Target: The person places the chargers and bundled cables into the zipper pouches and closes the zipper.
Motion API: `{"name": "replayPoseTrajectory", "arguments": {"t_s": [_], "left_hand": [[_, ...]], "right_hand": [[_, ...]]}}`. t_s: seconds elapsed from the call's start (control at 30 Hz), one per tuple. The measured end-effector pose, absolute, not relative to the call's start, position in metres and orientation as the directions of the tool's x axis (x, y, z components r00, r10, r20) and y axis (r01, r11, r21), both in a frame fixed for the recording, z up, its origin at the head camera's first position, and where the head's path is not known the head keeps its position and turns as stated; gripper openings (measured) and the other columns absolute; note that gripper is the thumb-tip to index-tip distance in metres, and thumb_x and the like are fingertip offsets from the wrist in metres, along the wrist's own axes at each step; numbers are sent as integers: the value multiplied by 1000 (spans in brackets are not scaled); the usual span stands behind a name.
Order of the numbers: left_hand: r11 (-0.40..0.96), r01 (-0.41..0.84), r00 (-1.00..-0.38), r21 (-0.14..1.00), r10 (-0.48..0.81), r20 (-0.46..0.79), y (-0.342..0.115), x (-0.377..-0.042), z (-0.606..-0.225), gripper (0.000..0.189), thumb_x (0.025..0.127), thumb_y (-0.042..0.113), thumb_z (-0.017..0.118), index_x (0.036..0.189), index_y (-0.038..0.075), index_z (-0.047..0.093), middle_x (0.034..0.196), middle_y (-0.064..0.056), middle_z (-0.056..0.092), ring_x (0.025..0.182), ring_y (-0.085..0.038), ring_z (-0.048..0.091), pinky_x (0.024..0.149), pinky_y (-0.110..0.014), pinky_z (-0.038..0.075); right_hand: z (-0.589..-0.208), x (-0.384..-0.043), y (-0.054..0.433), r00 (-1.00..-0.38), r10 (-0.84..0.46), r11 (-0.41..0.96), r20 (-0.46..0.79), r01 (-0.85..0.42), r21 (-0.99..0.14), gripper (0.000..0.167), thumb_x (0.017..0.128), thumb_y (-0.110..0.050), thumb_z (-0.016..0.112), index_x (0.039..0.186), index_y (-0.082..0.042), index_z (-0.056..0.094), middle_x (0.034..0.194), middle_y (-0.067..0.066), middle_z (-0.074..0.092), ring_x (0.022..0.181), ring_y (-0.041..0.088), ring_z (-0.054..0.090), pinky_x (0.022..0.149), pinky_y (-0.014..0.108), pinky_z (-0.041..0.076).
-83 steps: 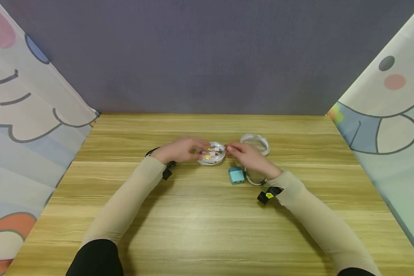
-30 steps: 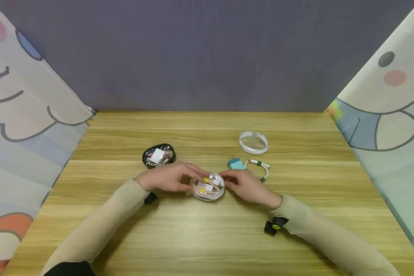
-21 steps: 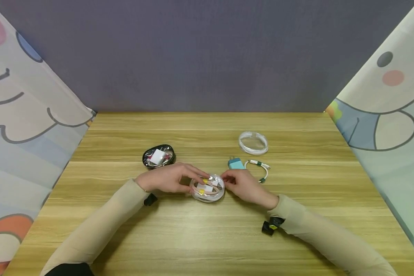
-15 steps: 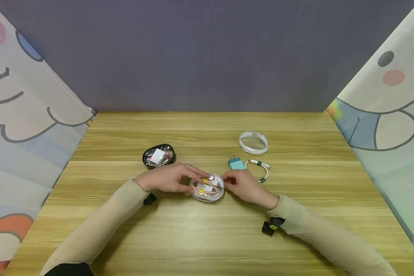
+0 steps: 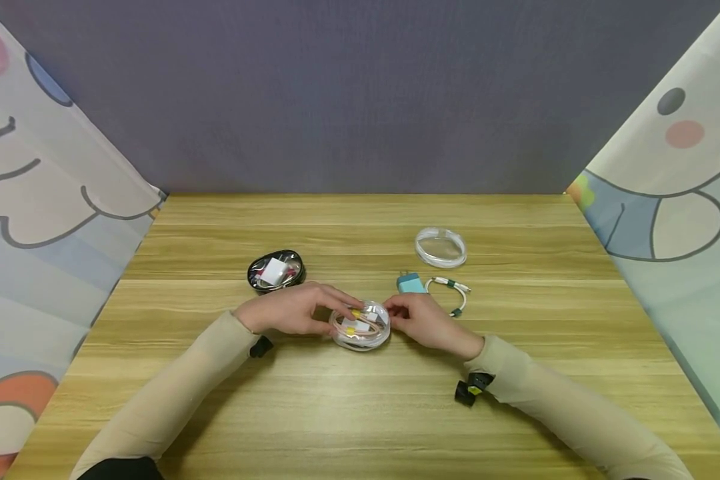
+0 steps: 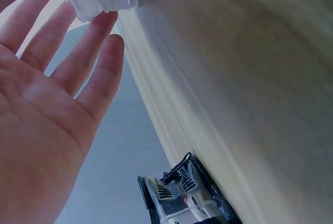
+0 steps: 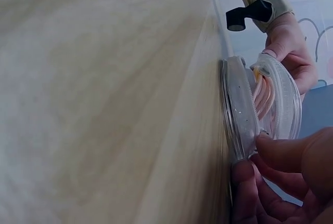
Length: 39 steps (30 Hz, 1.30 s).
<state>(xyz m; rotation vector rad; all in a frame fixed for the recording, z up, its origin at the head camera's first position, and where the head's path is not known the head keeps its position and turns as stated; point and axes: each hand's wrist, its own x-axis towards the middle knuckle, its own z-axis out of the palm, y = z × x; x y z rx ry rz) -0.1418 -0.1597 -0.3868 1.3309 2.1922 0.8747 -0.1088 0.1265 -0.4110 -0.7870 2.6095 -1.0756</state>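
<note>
A clear round zip case (image 5: 363, 335) lies near the middle of the table, with a pink cable (image 5: 369, 327) and a white charger (image 5: 353, 325) inside. My left hand (image 5: 297, 308) holds its left side, thumb at the near edge and fingers over the top. At the right edge, my right hand (image 5: 429, 325) pinches the case between thumb and fingers. In the right wrist view the lid (image 7: 283, 96) gapes from the base (image 7: 240, 112), with zipper teeth along the gap and the pink loops showing. The right thumb (image 7: 283, 151) sits where the gap ends.
Behind the left hand stands a black-rimmed clear case (image 5: 277, 271) with a white charger inside. A blue charger (image 5: 411, 282) and a short white cable (image 5: 463, 300) lie just beyond the right hand. Farther back is another clear round case (image 5: 441, 247). A grey wall (image 5: 360, 100) rises behind the table.
Since the oldest frame, both hands have brought the clear case toward the person, uncovering the black-rimmed case and the white cable. Over the last second, hands and case stay almost in place.
</note>
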Motion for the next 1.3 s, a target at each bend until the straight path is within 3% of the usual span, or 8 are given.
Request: {"name": "replayPoseTrajectory", "arguments": {"t_s": [0.23, 0.5, 0.8, 1.03, 1.3], "left_hand": [[337, 618, -445, 711, 895, -37, -158, -142, -386, 34, 91, 14, 76, 124, 17, 72, 146, 5, 54, 137, -14, 45, 111, -40, 37], [341, 612, -437, 714, 898, -53, -159, -143, -386, 34, 91, 14, 75, 125, 17, 72, 147, 8, 52, 138, -14, 43, 112, -40, 36], [315, 618, -412, 720, 910, -45, -159, -144, -385, 35, 91, 11, 75, 125, 17, 72, 146, 10, 53, 136, -14, 45, 112, -39, 37], [326, 676, -415, 661, 909, -24, -157, -140, -381, 37, 89, 13, 78, 125, 19, 72, 146, 12, 52, 141, -17, 38, 115, -42, 31], [286, 784, -329, 552, 944, -21, -149, -131, -381, 53, 84, 15, 82, 134, 24, 67, 158, 10, 37, 149, -29, 24, 117, -43, 28]], "right_hand": [[-409, -114, 125, -813, -582, 597, -12, -418, -685, 32, 91, -7, 72, 122, -6, 72, 89, -7, 68, 76, 3, 59, 70, 24, 50], [-409, -118, 126, -813, -580, 602, -62, -375, -705, 16, 91, -3, 69, 105, -7, 74, 84, -7, 66, 77, 6, 59, 72, 26, 50], [-412, -118, 119, -819, -574, 637, 18, -460, -619, 13, 91, -2, 67, 98, -8, 76, 83, -4, 68, 76, 7, 59, 69, 27, 51], [-408, -116, 115, -832, -555, 670, -16, -435, -602, 11, 95, -3, 65, 92, -12, 70, 86, -3, 65, 79, 12, 58, 74, 33, 50], [-408, -123, 118, -808, -588, 635, -40, -430, -642, 13, 96, 0, 60, 99, -7, 71, 88, -1, 67, 80, 10, 60, 73, 30, 52]]}}
